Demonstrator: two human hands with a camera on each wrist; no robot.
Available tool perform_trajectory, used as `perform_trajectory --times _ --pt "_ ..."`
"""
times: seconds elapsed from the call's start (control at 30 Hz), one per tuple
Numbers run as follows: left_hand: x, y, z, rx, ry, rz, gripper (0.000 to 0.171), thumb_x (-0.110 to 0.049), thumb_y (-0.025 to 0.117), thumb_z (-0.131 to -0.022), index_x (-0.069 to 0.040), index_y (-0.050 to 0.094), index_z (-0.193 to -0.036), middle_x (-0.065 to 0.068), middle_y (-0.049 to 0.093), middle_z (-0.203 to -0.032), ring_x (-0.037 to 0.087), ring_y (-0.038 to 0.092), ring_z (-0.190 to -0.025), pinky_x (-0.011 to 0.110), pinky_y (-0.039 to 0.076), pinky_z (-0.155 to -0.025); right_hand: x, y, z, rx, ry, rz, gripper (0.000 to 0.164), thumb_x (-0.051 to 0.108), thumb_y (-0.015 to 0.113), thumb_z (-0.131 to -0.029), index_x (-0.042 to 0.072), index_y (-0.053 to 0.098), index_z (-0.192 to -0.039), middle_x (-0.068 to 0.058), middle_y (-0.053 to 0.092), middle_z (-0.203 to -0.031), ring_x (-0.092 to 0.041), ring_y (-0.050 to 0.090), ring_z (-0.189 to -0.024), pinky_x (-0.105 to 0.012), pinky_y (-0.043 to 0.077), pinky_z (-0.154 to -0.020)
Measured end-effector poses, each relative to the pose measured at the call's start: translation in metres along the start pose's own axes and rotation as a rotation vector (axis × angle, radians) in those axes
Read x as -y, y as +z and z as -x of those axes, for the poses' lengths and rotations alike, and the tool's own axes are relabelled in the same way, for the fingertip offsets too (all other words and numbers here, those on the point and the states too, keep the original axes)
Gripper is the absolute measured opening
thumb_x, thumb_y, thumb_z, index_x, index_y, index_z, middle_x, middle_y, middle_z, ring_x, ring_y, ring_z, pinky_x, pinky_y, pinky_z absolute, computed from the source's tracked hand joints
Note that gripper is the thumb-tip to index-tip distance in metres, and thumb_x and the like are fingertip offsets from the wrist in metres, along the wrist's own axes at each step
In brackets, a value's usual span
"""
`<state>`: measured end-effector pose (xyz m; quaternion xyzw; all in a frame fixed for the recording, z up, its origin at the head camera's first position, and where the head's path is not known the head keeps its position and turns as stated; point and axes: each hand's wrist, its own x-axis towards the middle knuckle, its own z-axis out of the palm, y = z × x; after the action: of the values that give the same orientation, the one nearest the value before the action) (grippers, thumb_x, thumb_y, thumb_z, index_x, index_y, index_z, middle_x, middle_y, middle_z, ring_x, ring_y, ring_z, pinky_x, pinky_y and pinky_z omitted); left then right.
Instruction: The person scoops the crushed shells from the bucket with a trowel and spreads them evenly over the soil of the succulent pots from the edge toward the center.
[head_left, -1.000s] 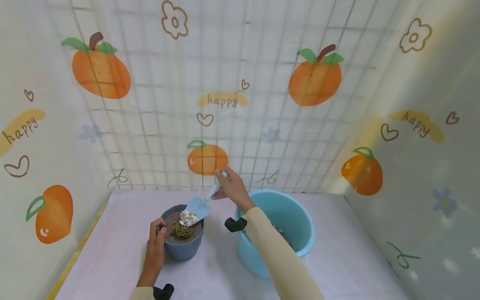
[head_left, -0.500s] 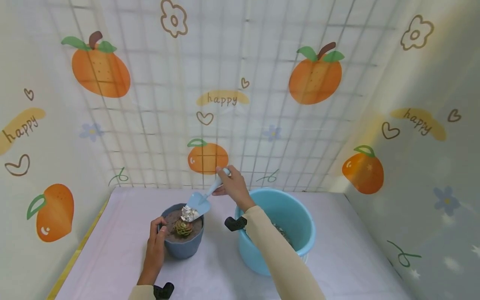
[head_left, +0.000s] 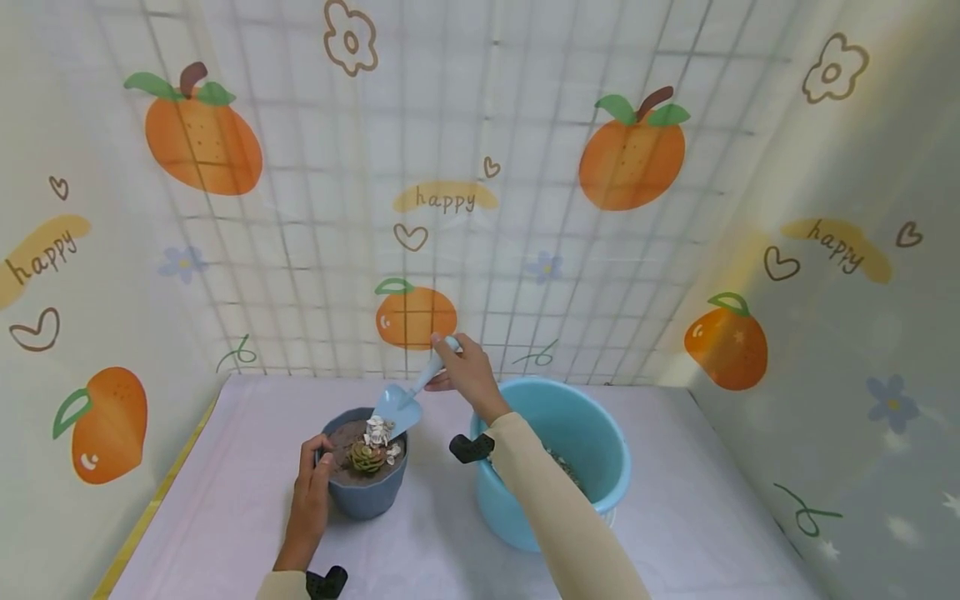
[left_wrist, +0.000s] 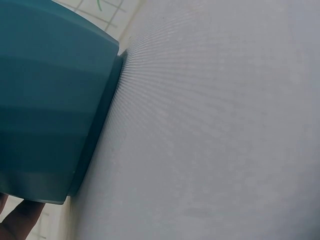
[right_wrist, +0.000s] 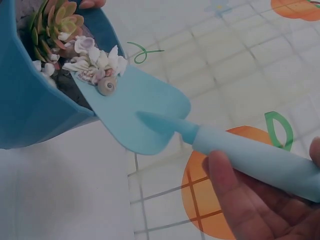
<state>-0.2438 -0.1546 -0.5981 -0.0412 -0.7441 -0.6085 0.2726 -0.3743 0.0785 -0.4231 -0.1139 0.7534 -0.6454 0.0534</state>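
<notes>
My right hand (head_left: 468,375) grips the handle of a light blue trowel (head_left: 400,406), its blade tilted down over the rim of a blue-grey flowerpot (head_left: 365,502). Small seashells (right_wrist: 102,67) lie at the blade's tip, and a few white ones rest on the soil beside the succulent (head_left: 367,456). With fingers at the rim and thumb against the near side, my left hand (head_left: 306,500) holds the pot's left side. In the left wrist view the pot's wall (left_wrist: 50,100) fills the upper left, with fingertips (left_wrist: 22,217) below it.
To the right stands a light blue bucket (head_left: 517,517) with small pale pieces inside, partly hidden by my right sleeve (head_left: 558,500). A white cloth (head_left: 435,558) covers the table. A fruit-printed curtain (head_left: 525,217) hangs behind over a wire grid.
Shells have slid off the trowel blade onto the soil around the succulent, some now to its right. The blade has drawn back slightly. The left hand stays on the pot.
</notes>
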Motion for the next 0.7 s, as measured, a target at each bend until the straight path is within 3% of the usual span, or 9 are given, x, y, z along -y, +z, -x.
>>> perform_trajectory --times 0.37,0.7 --pt "-0.0034 0.0001 0.0001 0.003 0.016 0.012 0.022 -0.015 0.034 -0.106 -0.005 0.043 -0.123 0.004 0.045 -0.117 0.018 0.041 -0.106 0.027 0.030 -0.086 0.0002 0.0003 0.0001 0.000 -0.019 -0.023 0.057 0.059 0.060 -0.090 0.006 0.051 -0.109 -0.019 0.066 -0.094 -0.032 0.071 -0.074 -0.040 0.057 -0.063" --pt "-0.0006 0.0003 -0.0046 0.024 0.003 0.045 0.026 -0.002 0.031 -0.101 -0.002 0.045 -0.123 0.011 0.045 -0.122 0.024 0.040 -0.116 0.021 0.028 -0.094 -0.0033 0.0015 -0.0031 -0.009 -0.034 -0.021 0.042 0.047 0.057 -0.098 0.007 0.051 -0.108 -0.018 0.066 -0.093 -0.031 0.072 -0.074 -0.040 0.057 -0.063"
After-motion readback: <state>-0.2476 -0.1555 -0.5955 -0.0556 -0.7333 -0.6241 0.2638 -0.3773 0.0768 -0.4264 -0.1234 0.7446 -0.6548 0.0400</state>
